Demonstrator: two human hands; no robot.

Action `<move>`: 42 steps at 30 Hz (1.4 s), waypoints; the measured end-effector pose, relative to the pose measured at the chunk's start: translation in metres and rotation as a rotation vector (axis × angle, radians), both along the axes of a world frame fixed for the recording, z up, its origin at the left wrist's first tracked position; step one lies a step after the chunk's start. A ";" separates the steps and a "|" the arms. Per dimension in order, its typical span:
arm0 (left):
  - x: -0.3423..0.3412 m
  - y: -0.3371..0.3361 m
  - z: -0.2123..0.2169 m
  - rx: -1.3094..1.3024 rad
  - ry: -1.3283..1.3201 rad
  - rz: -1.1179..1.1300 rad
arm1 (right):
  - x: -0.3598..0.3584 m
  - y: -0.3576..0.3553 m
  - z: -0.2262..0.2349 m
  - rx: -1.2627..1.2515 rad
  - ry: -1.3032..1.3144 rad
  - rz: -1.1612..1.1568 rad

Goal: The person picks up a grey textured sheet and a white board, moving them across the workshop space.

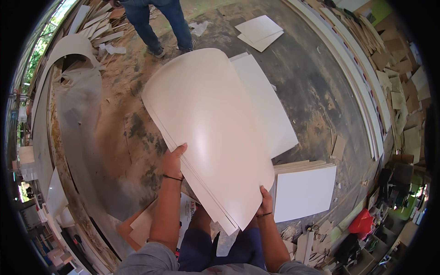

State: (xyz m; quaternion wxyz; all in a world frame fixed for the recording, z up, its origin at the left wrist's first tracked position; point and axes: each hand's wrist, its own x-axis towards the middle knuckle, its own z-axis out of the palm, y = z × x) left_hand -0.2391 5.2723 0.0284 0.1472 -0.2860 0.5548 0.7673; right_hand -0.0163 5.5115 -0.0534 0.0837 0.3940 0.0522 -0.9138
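A few thin, glossy cream sheets (pixel 215 114), lying one on another, are held up in front of me and bow upward at the far end. At their left edge, my left hand (pixel 174 161) is closed with its thumb on top. My right hand (pixel 265 200) grips the right edge close to my body, thumb up and fingers hidden underneath. Partly behind the held sheets, a white board (pixel 270 107) lies lower down. A stack of white-faced boards (pixel 305 192) sits right of my right hand.
Two pale panels (pixel 260 31) lie on the dusty floor ahead. Another person in jeans (pixel 156 20) stands at the far left. Long white boards (pixel 348 68) line the right side, beside a pile of wood offcuts (pixel 398 91). A red bag (pixel 361 223) is at lower right.
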 end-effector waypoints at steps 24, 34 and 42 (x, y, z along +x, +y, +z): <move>0.012 0.167 -0.034 -0.763 0.322 -0.769 | 0.126 -0.048 -0.056 0.056 -0.023 -0.234; 0.039 0.268 -0.113 -0.880 0.260 -0.818 | 0.125 0.124 -0.110 0.678 -0.616 0.731; 0.078 0.340 -0.155 -0.877 0.159 -0.757 | -0.137 0.226 -0.078 0.598 0.124 0.836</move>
